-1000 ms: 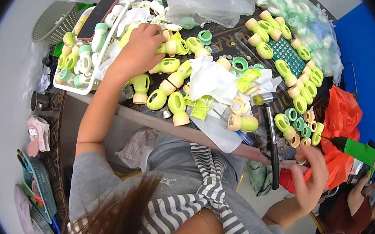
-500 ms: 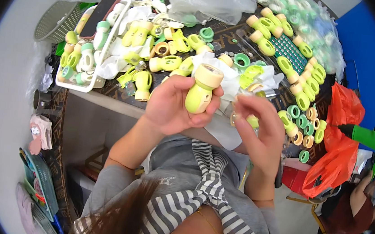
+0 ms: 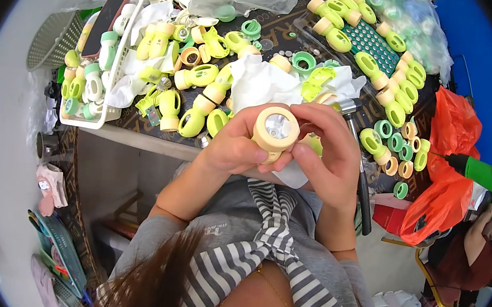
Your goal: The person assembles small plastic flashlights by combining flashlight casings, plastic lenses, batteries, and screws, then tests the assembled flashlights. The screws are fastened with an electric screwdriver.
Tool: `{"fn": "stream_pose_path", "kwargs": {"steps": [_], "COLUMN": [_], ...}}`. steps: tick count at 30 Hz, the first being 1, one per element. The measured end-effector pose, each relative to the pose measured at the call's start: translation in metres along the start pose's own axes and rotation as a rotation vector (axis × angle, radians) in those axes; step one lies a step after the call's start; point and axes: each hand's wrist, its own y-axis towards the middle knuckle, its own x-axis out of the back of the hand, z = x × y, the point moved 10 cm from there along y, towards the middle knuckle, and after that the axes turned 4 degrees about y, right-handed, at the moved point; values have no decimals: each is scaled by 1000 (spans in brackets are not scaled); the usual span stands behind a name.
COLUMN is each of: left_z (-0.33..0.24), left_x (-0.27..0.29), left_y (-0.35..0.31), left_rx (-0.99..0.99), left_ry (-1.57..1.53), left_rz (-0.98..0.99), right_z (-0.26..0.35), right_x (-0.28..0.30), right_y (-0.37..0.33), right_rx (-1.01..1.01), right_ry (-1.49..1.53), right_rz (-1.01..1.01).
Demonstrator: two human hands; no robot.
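My left hand point(image 3: 236, 144) is closed around a small flashlight point(image 3: 276, 130) with a peach-coloured head. Its round lens and shiny reflector face up toward me, and most of the body is hidden by fingers. My right hand point(image 3: 332, 153) is bent against the other side of the flashlight, thumb and fingertips at its head and side. Just beyond both hands lie white tissues point(image 3: 258, 86) and a yellow-green half shell point(image 3: 318, 83). A hammer point(image 3: 364, 191) with a dark handle lies right of my right hand.
A white basket point(image 3: 110, 115) of flashlights with a phone point(image 3: 107, 22) on top stands at the left. Finished-looking flashlights surround a green tray point(image 3: 369, 47) of small round parts at the right. Loose rings point(image 3: 400, 190) and a red plastic bag point(image 3: 442, 172) lie further right.
The flashlight has tipped so its lens faces me. My right hand has moved left, from beside it to touching it. The view has shifted slightly.
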Motion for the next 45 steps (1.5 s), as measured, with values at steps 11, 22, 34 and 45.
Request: {"fn": "stream_pose_path", "kwargs": {"steps": [11, 22, 34, 45], "left_z": [10, 8, 10, 11], "left_x": [-3, -2, -31, -72], "left_y": [4, -2, -4, -17], "left_rx": [62, 38, 54, 49], "left_ry": [-156, -113, -331, -959], "left_rz": [-12, -29, 286, 747], "right_z": [-10, -7, 11, 25], "right_x": [5, 1, -8, -20], "right_y": [-5, -8, -9, -16], "right_rx": [-32, -45, 42, 96], "right_ry": [61, 92, 82, 67], "right_rz": [-94, -81, -48, -28]}}
